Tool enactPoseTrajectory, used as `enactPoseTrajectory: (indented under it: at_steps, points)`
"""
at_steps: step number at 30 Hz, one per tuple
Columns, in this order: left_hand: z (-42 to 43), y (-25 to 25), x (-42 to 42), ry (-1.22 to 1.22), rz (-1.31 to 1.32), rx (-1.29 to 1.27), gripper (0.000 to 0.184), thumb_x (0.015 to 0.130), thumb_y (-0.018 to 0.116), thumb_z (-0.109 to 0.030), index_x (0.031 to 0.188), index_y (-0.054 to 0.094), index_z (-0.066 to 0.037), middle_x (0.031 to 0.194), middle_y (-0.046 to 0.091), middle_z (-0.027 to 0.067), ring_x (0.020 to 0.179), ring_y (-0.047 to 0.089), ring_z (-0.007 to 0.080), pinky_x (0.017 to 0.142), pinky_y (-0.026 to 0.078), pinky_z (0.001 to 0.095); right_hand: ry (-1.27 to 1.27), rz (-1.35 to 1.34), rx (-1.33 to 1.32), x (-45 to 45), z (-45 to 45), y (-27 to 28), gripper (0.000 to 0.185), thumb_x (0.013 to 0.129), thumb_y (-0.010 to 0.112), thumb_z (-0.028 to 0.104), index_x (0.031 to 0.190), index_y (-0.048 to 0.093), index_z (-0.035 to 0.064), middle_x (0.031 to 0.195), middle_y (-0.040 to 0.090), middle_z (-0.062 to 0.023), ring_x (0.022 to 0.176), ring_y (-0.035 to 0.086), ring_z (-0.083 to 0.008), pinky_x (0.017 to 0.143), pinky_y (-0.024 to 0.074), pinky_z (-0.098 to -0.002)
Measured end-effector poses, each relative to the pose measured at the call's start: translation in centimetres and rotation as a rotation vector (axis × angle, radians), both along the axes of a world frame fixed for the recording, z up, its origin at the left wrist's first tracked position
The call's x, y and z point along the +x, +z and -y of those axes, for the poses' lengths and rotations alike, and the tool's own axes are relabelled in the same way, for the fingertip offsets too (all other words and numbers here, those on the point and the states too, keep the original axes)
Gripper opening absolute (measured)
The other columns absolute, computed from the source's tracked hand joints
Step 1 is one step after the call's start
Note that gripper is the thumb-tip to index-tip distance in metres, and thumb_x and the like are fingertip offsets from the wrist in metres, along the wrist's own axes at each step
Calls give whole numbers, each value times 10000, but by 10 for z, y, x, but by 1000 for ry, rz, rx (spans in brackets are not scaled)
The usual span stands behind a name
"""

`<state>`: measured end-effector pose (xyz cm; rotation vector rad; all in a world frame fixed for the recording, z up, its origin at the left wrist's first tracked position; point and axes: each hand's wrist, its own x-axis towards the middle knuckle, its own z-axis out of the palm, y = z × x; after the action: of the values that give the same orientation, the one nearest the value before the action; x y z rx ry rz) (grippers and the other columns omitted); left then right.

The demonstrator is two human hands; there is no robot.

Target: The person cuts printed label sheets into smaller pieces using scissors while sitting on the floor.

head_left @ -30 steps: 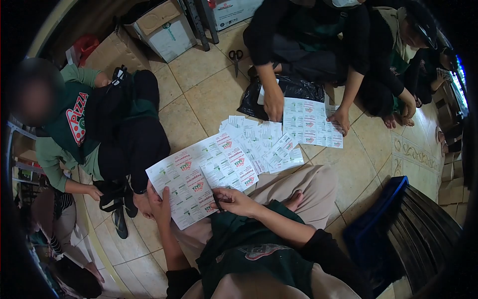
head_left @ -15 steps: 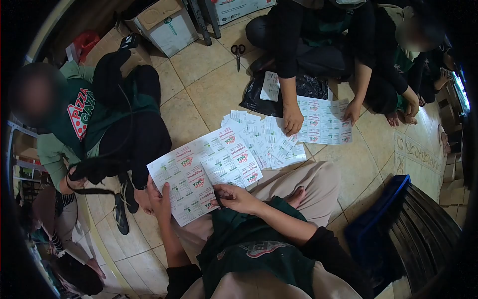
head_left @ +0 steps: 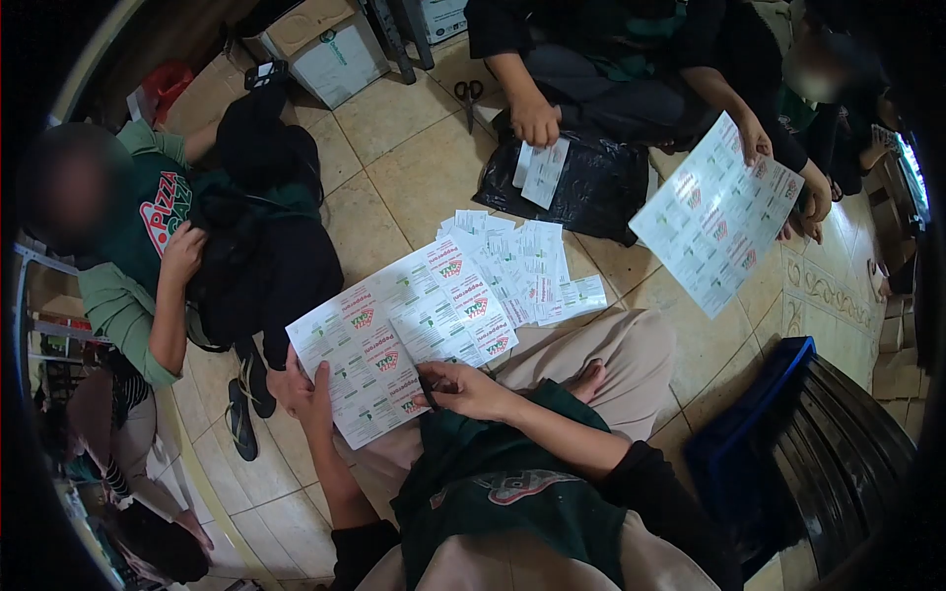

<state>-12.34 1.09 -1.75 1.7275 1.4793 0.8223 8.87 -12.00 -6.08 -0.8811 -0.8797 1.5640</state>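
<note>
The printed sheet is held above the lap, its left edge pinched between the thumb and fingers of the left hand. The fingers of the right hand are closed around a dark tool, seemingly scissors, at the sheet's near edge; how far its blades are parted cannot be told. The far part of the sheet is left unsupported by either hand, so it could sag or twist, and a printed block could be nicked if the blades were steered off line. The left fingers are set well apart from the tool, so little risk to them is seen. The loose slips are heaped just beyond the sheet, partly covered by it, and could be dragged or mixed in if the sheet were swung or lowered there
</note>
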Motion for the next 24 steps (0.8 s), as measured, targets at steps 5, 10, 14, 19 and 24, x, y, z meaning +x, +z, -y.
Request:
enactPoseTrajectory:
  at_steps: [5, 10, 14, 19, 24]
  points:
    - [2, 1, -3, -2, 175, -26, 566, 856, 563, -22, 1361, 308, -7, 1180, 548, 149, 1053, 540, 178, 889, 418, 264, 10, 63, 24, 0, -2, 1, 370, 841, 570, -3, 1192, 474, -67, 970, 633, -122, 882, 582, -116, 756, 473, -250]
    - [10, -4, -13, -38, 293, -34, 562, 863, 551, -27, 1363, 296, 2, 1218, 519, 151, 1092, 514, 177, 918, 393, 270, -5, 24, 64, -8, 1, -10, 405, 836, 613, 34, 1204, 469, -57, 984, 631, -132, 873, 588, -130, 750, 478, -259]
    - [11, -8, -4, -37, 293, 57, 586, 867, 551, -38, 1379, 269, 3, 1235, 497, 168, 1111, 500, 180, 925, 388, 275, 48, 48, 35, 1, 2, 4, 422, 838, 616, 37, 1218, 456, -55, 985, 630, -129, 892, 581, -127, 762, 474, -263]
    - [10, 2, 5, -67, 226, 278, 615, 870, 555, -42, 1405, 254, -33, 1210, 527, 153, 1069, 521, 160, 918, 379, 264, -14, 41, 172, 7, 17, 5, 487, 839, 612, 29, 1276, 410, -46, 938, 612, -83, 897, 566, -104, 772, 463, -261]
    - [9, -3, 29, -147, 343, 88, 476, 857, 575, -7, 1313, 442, -31, 1191, 548, 126, 1007, 536, 121, 852, 423, 225, -19, -92, 167, 21, 22, 0, 486, 848, 590, -4, 1296, 401, -20, 986, 591, -57, 881, 557, -92, 775, 453, -231]
